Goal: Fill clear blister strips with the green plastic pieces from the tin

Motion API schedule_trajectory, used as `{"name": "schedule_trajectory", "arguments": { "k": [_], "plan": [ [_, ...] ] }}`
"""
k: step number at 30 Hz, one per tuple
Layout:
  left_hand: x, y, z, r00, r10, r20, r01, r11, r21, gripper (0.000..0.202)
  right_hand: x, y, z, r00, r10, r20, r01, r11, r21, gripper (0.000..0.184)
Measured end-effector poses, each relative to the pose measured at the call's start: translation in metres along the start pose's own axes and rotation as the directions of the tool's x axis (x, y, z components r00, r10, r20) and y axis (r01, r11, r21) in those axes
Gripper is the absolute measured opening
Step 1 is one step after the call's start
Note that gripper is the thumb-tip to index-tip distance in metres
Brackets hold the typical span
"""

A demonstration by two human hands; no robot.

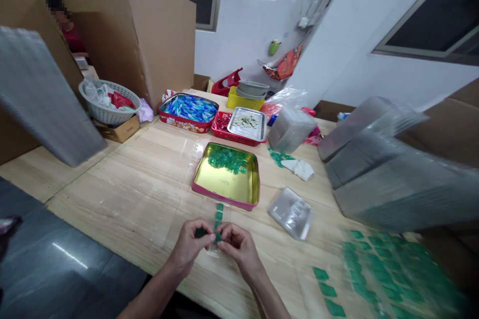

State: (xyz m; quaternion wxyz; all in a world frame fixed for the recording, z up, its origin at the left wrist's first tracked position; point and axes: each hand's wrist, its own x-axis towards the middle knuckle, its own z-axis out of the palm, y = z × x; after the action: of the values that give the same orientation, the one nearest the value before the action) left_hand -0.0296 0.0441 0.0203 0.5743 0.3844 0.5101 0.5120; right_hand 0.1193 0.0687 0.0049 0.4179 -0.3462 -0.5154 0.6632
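Observation:
My left hand (191, 245) and my right hand (239, 248) meet at the near side of the table. Thumbs and fingertips of both are pinched at a small green piece (218, 237). More dark green (200, 233) shows inside the curled fingers of my left hand. Just beyond the fingertips, a short row of green pieces (219, 212) lies on a clear plastic sheet. Past that row stands a gold tin tray (213, 182) with a pink outer wall, holding a heap of clear green pieces (228, 159) toward its far side.
A clear plastic box (292, 213) lies right of the tray. Sheets with green squares (381, 269) spread at the lower right, below stacked clear plastic trays (392, 189). Farther back stand a tin of blue pieces (189, 109), a metal tray (247, 124) and a basket (108, 102).

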Motion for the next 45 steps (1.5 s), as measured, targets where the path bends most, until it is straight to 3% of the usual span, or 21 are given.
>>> {"name": "schedule_trajectory", "arguments": {
  "k": [3,6,16,22,34,36,39,41,45],
  "plan": [
    [0.001,0.002,0.004,0.995,-0.082,0.055,0.089,0.986,-0.14,0.009,-0.002,-0.001,0.001,0.997,0.067,0.024,-0.07,0.986,0.15,0.029],
    [0.006,0.005,0.008,0.99,-0.123,0.063,0.132,0.975,-0.177,0.012,0.0,-0.004,0.002,0.989,0.138,0.054,-0.147,0.953,0.263,0.032],
    [0.006,0.0,0.006,0.977,-0.211,0.018,0.21,0.949,-0.235,0.011,-0.001,0.0,0.002,0.973,0.231,-0.012,-0.213,0.917,0.336,0.023],
    [0.003,-0.003,0.005,0.968,-0.25,-0.005,0.24,0.936,-0.258,0.013,-0.006,0.007,0.006,0.979,0.2,0.048,-0.198,0.853,0.482,0.024],
    [0.005,-0.009,0.002,0.971,-0.239,0.004,0.23,0.928,-0.293,0.014,-0.008,0.014,0.014,0.982,0.165,-0.094,-0.097,0.861,0.499,0.026],
    [0.005,-0.012,0.0,0.973,-0.232,0.006,0.228,0.95,-0.215,0.013,-0.007,0.015,0.01,0.976,0.182,-0.119,-0.11,0.886,0.451,0.025],
    [0.005,-0.019,-0.003,0.986,-0.159,-0.043,0.163,0.98,0.115,0.009,-0.007,0.021,0.002,0.968,0.186,-0.166,-0.136,0.952,0.275,0.023],
    [0.004,-0.024,-0.005,0.993,-0.094,-0.065,0.11,0.949,0.296,0.009,-0.007,0.028,-0.003,0.97,0.17,-0.171,-0.152,0.982,0.114,0.02],
    [0.002,-0.03,-0.004,0.999,-0.007,-0.043,0.028,0.87,0.492,0.014,-0.008,0.037,-0.005,0.984,0.112,-0.139,-0.141,0.967,-0.213,0.014]
  ]
}}
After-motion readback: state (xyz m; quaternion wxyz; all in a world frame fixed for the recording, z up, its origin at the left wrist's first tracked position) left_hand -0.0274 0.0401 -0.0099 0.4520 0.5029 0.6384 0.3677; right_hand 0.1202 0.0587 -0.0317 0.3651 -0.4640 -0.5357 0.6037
